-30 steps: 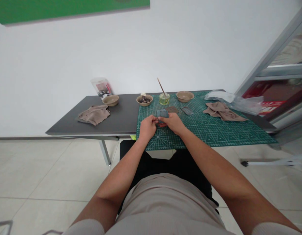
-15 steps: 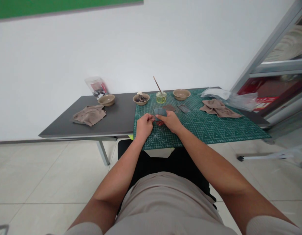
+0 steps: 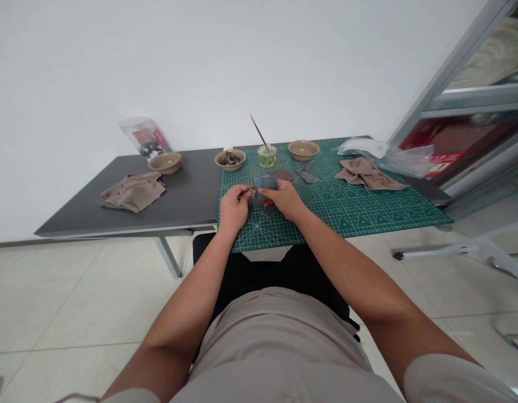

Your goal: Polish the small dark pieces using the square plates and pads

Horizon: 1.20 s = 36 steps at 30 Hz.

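Over the green cutting mat (image 3: 334, 212), my right hand (image 3: 288, 198) is closed on a small blue-grey sheet (image 3: 266, 182), thumb on top and fingers beneath. My left hand (image 3: 235, 207) is pinched close to the sheet's left edge, fingertips almost touching my right thumb. What sits between the left fingertips is too small to name. Just beyond my hands, a flat brown piece (image 3: 282, 174) and a grey piece (image 3: 307, 175) lie on the mat.
Along the back stand a bowl of dark bits (image 3: 230, 160), a glass jar (image 3: 267, 156) with a stick in yellowish liquid, and two more bowls, one right (image 3: 303, 150), one left (image 3: 164, 163). Brown cloths (image 3: 135, 192) lie at both sides. Plastic bags (image 3: 410, 159) rest far right.
The whole view has shifted, so the table sits further left and higher. My right hand still holds the blue-grey sheet, with the left fingers working at its edge; the sheet's angle has changed slightly.
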Motion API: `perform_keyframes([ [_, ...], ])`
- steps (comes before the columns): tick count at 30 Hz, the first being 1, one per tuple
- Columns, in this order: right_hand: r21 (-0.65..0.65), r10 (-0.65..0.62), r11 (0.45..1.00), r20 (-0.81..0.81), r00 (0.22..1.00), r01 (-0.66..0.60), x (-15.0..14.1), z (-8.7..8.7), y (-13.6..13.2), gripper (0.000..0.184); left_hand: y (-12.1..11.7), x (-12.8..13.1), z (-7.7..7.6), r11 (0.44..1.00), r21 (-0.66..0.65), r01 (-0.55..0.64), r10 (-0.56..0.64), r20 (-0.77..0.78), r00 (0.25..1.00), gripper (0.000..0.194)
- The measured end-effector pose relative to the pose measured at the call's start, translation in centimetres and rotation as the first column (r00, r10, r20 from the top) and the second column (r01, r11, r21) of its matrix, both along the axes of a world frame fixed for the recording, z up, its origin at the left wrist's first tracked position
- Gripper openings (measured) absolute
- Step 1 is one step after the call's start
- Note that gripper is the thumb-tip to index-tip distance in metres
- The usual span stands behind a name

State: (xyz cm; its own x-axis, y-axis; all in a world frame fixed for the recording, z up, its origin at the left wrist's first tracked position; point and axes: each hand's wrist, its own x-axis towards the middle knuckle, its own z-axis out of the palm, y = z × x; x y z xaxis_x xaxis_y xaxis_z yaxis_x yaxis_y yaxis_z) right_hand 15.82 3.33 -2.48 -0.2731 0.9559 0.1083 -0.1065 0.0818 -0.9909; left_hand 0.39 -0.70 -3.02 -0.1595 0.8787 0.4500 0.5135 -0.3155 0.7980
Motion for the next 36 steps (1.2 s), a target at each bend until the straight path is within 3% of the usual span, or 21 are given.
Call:
perform_keyframes([
  [5,-0.002,0.037,0.999,-0.062,0.997,-0.037,0.2,-0.2,0.0,0.026,0.1,-0.1,-0.3,0.998,0.02,0.059,-0.06,0.083,0.995,0.02],
  [10,-0.02,0.075,0.997,-0.074,0.994,-0.077,0.2,-0.1,-0.2,0.035,0.0,-0.2,-0.5,0.999,0.019,0.042,-0.043,0.032,0.999,0.021],
  [20,-0.066,0.07,0.995,-0.029,0.997,-0.071,0.6,0.2,-0.8,0.03,-0.9,0.2,0.6,0.991,-0.13,0.025,-0.026,-0.004,1.0,0.026],
  [24,-0.099,0.068,0.993,-0.036,0.997,-0.071,0.6,0.5,-0.9,0.031,-1.3,0.4,0.7,0.984,-0.174,0.046,-0.036,0.058,0.998,0.023],
  [33,-0.146,0.021,0.989,-0.039,0.999,-0.027,0.6,0.5,-0.9,0.034,-1.3,0.4,0.9,0.988,-0.12,0.093,-0.101,-0.058,0.993,0.017],
  [36,-0.152,0.025,0.988,-0.03,0.999,-0.029,0.5,0.4,-0.7,0.034,-1.2,0.3,0.7,0.986,-0.138,0.09,-0.093,-0.019,0.995,0.018],
])
